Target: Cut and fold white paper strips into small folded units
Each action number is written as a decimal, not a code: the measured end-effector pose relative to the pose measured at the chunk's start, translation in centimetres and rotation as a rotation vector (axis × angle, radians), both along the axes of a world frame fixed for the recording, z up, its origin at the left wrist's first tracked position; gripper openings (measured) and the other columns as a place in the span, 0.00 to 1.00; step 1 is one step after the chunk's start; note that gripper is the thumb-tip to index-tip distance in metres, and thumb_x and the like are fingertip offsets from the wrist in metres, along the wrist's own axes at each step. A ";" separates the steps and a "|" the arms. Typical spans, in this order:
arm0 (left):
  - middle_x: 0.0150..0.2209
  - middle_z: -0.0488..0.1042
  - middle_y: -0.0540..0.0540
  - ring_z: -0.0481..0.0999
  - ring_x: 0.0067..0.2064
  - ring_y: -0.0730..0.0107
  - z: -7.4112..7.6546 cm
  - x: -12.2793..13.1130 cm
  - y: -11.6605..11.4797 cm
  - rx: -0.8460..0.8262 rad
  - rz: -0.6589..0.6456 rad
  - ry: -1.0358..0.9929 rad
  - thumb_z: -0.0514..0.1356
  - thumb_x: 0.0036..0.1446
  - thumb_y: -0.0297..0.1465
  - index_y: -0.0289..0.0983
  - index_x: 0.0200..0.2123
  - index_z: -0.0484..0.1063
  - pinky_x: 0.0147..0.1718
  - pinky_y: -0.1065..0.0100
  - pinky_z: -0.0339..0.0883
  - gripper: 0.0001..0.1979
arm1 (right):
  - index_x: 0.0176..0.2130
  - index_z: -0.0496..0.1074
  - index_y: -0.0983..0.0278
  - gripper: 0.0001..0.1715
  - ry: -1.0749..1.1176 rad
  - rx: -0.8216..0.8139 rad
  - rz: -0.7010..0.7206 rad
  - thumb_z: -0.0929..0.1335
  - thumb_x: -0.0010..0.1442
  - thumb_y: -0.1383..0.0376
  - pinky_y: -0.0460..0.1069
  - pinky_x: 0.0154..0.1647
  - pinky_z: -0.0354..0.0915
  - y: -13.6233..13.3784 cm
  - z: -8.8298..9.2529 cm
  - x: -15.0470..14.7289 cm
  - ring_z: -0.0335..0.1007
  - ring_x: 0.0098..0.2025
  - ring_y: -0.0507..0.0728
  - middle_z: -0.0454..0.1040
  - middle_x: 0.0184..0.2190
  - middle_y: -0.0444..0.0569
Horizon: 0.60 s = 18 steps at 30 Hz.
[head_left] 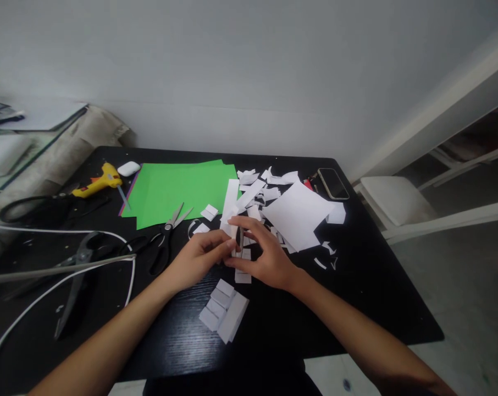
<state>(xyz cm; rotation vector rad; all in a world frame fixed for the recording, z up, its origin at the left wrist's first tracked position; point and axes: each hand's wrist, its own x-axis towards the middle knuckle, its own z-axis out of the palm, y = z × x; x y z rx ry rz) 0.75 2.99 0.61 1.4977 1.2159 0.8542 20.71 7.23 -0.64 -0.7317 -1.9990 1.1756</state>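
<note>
My left hand (205, 256) and my right hand (267, 256) meet over the middle of the black table. Between their fingertips is a small white paper piece (234, 234) with a dark patch along its right side; its exact shape is partly hidden by the fingers. Both hands have their fingers closed on it. Just below them lies a folded white paper strip (243, 275). Nearer the front edge rests a small stack of folded white papers (228, 311). Open black-handled scissors (166, 236) lie left of my left hand.
Green sheets (178, 190) cover the back left, beside a yellow glue gun (104, 180) and a white case (129, 168). White paper scraps (274, 179), a larger white sheet (298, 214) and a phone (333, 183) sit right. Large shears (73, 291) and a white cable (38, 302) lie left.
</note>
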 end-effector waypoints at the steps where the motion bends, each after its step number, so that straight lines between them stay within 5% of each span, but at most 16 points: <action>1: 0.28 0.74 0.50 0.72 0.31 0.69 0.1 -0.3 0.0 0.009 0.005 0.045 0.56 0.69 0.42 0.38 0.32 0.76 0.33 0.67 0.65 0.18 | 0.64 0.68 0.49 0.38 0.008 -0.014 -0.003 0.79 0.58 0.64 0.64 0.68 0.67 0.0 0.0 0.1 0.68 0.66 0.63 0.72 0.63 0.49; 4: 0.34 0.78 0.48 0.76 0.35 0.64 0.2 -2.8 -0.2 0.038 0.091 0.301 0.55 0.69 0.46 0.40 0.38 0.76 0.36 0.64 0.68 0.18 | 0.64 0.67 0.48 0.36 0.008 -0.048 -0.002 0.77 0.61 0.64 0.64 0.69 0.66 0.0 -0.2 0.5 0.65 0.69 0.63 0.70 0.65 0.48; 10: 0.39 0.77 0.38 0.79 0.41 0.48 -0.5 -10.4 -2.0 0.097 0.347 1.158 0.58 0.63 0.42 0.39 0.38 0.71 0.41 0.54 0.70 0.12 | 0.63 0.68 0.47 0.30 0.015 -0.096 0.021 0.74 0.65 0.65 0.66 0.72 0.62 0.0 -0.6 1.1 0.56 0.74 0.64 0.63 0.69 0.47; 14: 0.39 0.75 0.38 0.79 0.42 0.47 -0.5 -12.3 -3.1 -0.036 0.207 1.294 0.58 0.64 0.46 0.37 0.42 0.69 0.45 0.53 0.72 0.17 | 0.64 0.63 0.47 0.35 0.120 -0.210 0.011 0.75 0.63 0.65 0.65 0.70 0.65 -0.1 -0.9 0.7 0.61 0.70 0.63 0.64 0.68 0.48; 18: 0.43 0.74 0.35 0.78 0.45 0.41 -0.6 -12.7 -3.0 -0.112 0.234 1.320 0.59 0.57 0.52 0.35 0.45 0.70 0.48 0.49 0.71 0.26 | 0.63 0.62 0.49 0.38 0.173 -0.300 -0.007 0.78 0.60 0.64 0.65 0.69 0.65 -0.1 -0.8 0.6 0.59 0.71 0.63 0.62 0.69 0.50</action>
